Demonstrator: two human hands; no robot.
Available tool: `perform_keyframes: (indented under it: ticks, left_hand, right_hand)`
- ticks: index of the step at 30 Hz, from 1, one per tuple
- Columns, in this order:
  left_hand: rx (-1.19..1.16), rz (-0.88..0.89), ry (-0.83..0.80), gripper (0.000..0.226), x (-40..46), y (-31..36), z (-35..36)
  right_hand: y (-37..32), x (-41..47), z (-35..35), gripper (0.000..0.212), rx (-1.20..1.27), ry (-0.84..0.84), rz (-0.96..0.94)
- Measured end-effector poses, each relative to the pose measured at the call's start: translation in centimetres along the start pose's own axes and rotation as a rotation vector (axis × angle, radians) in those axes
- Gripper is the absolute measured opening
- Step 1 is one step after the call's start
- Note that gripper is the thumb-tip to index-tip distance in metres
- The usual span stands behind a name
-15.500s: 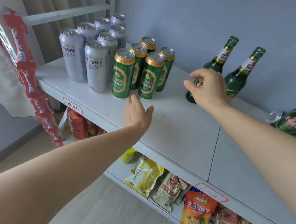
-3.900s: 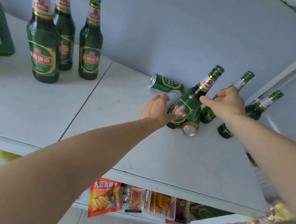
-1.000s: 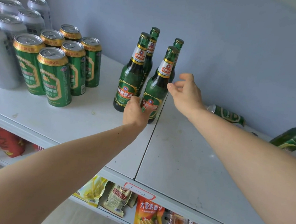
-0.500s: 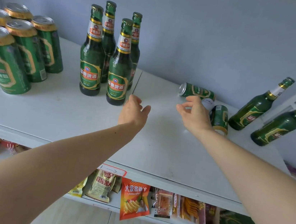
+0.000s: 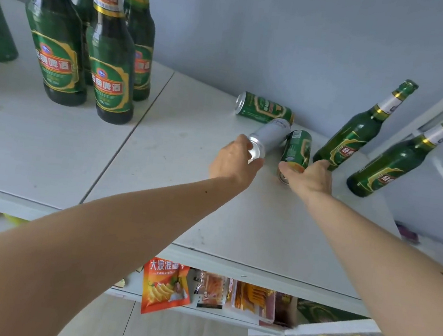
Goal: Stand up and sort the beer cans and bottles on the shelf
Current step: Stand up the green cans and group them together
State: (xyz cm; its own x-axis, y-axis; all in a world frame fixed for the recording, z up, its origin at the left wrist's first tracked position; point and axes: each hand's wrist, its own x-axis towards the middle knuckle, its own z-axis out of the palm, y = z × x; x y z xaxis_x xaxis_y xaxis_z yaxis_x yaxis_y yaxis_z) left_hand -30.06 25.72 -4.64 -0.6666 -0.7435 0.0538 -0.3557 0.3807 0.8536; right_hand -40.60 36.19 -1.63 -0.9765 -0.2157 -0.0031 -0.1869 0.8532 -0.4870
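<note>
Left hand (image 5: 234, 159) grips silver can (image 5: 271, 135); snack packet (image 5: 165, 284) reads "大波浪薯".

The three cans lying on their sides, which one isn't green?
The silver can, the one the left hand holds by its end; the other two cans are green.

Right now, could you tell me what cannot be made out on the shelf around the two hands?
All in the head view:
- Left hand covers the near end of the silver can, so the grip is unclear.
- Right hand hides the near end of the green can.
- Four upright bottles: caps cut off by the top edge.
- Can prints: too small to read.
- Snack packets below: partly hidden by the shelf.
</note>
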Motion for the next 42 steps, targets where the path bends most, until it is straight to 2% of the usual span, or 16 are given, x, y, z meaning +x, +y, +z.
perform_keyframes:
  ticks: [2, 10, 17, 25, 32, 37, 42]
  left_hand:
    - [0.011, 0.004, 0.007, 0.036, 0.6, 0.8, 0.7]
    - [0.022, 0.006, 0.038, 0.033, 1.7, 2.2, 2.0]
    - [0.025, 0.021, 0.002, 0.032, 1.6, 2.4, 1.9]
    - [-0.030, 0.089, -0.117, 0.047, 0.6, 2.8, 1.7]
    - [0.012, 0.190, -0.291, 0.081, -1.0, 3.4, 1.6]
    - [-0.029, 0.187, -0.299, 0.063, -2.7, 2.9, 1.1]
    - [-0.023, 0.154, -0.227, 0.068, -3.4, 1.6, -1.7]
  right_hand:
    - [-0.1, 1.0, 0.4, 0.085, 0.024, -0.030, 0.023]
    - [0.4, 2.9, 1.8, 0.070, 0.082, -0.062, 0.064]
    - [1.6, 2.5, -0.1, 0.063, 0.204, 0.037, 0.074]
    - [0.9, 1.1, -5.6, 0.051, 0.223, 0.191, -0.127]
    - [-0.2, -1.2, -8.1, 0.050, 0.137, 0.140, -0.196]
    - [-1.8, -3.1, -8.5, 0.049, 0.124, 0.143, -0.265]
    - [-4.3, -5.2, -8.1, 0.056, 0.088, 0.072, -0.365]
